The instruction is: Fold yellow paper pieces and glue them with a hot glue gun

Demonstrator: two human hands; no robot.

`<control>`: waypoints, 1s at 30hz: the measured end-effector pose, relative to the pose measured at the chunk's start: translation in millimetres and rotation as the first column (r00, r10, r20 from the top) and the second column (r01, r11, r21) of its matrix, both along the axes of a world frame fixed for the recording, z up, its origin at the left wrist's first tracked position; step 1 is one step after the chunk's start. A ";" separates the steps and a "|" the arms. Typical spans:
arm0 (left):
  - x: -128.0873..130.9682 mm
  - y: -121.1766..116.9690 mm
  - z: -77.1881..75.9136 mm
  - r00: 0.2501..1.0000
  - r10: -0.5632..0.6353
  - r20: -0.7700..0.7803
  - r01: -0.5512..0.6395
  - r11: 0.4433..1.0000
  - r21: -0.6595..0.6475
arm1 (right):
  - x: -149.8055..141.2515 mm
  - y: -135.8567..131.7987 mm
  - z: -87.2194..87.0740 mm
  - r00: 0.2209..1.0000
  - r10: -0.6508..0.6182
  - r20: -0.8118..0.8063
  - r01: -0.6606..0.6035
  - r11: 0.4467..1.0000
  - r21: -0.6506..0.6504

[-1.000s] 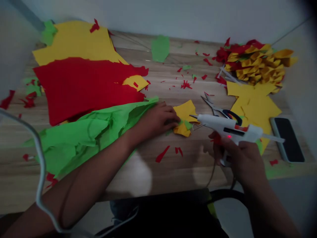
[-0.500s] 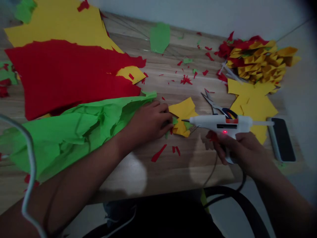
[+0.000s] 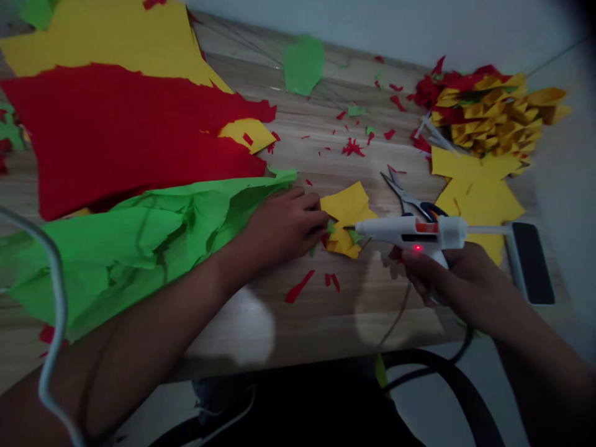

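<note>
My right hand [image 3: 459, 279] is wrapped round the handle of a white hot glue gun [image 3: 388, 228], with a red light on its side and a glue stick poking out of the back. The nozzle points left, over a small yellow paper cut-out [image 3: 350, 202]. Beside that cut-out, my left hand [image 3: 295, 223] has its fingers curled in; small green and red bits show at the fingertips, but what they grip is hidden. Under my left wrist lies crumpled green paper [image 3: 139, 242]. Scissors [image 3: 404, 197] lie half open just behind the glue gun.
Large red [image 3: 139, 136] and yellow sheets [image 3: 121, 37] spread at the left. A heap of folded yellow and red paper [image 3: 496, 118], yellow cut-outs [image 3: 479, 192] and a phone [image 3: 533, 264] are at the right. Red scraps litter the table. A white cable [image 3: 56, 279] crosses the left foreground.
The glue gun has shifted slightly to the right, its nozzle a little farther from my left fingers. My left hand stays almost where it was. The view has turned slightly.
</note>
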State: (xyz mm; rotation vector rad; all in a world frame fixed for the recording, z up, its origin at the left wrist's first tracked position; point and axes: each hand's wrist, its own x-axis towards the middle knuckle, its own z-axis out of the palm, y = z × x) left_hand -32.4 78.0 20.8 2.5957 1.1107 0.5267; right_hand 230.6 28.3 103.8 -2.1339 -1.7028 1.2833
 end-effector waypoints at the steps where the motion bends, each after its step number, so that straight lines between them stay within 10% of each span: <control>1: -0.1 0.2 -0.7 1.000 -0.002 0.011 0.002 1.000 -0.003 | -0.4 0.2 -0.5 1.000 -0.003 0.000 0.003 1.000 -0.005; 30: 2.3 1.0 -2.7 0.998 -0.052 0.019 0.052 0.998 -0.023 | 3.4 1.7 -1.8 0.969 0.221 0.105 -0.232 0.967 0.104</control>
